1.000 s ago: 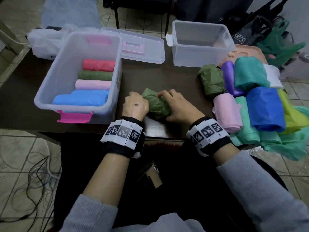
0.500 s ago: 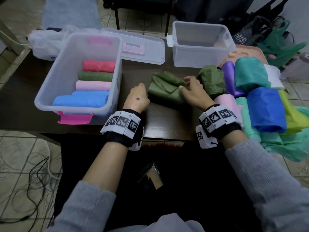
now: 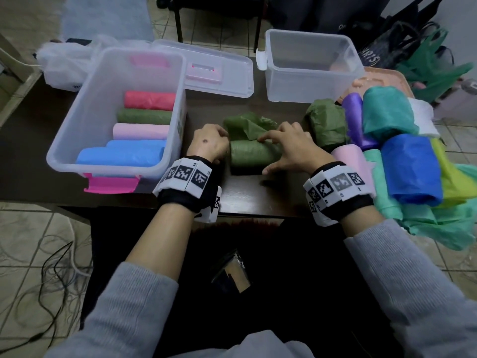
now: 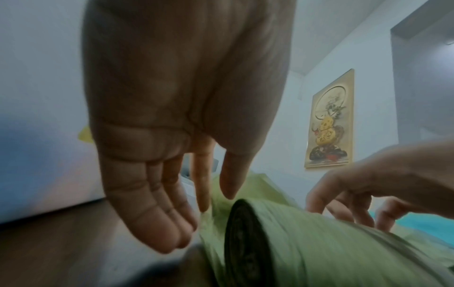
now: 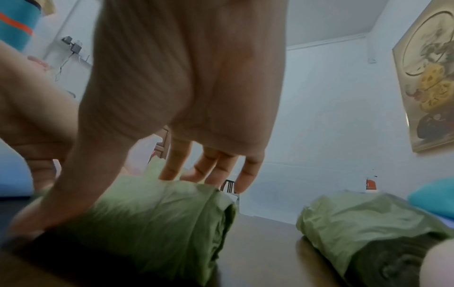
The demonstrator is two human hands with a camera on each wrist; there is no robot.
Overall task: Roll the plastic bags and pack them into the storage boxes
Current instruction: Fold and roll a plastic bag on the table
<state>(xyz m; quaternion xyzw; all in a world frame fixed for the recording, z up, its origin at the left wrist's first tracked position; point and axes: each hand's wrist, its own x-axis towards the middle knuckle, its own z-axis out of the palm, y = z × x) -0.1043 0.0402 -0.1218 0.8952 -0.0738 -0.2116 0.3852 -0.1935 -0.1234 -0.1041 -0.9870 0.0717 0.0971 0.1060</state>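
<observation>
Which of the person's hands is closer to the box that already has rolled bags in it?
Left. The left hand sits at the green roll's end, right beside the filled box. The right hand rests on the roll's far end, away from it.

A dark wooden table [image 3: 258, 195] bears two clear boxes [image 3: 77, 140], a lid [image 3: 227, 73] and rolled bags [image 3: 410, 169].

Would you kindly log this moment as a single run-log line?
step: rolling | item: green bag, partly rolled on table | left hand: at roll's left end | right hand: on roll | pink-latched box: five rolls
</observation>
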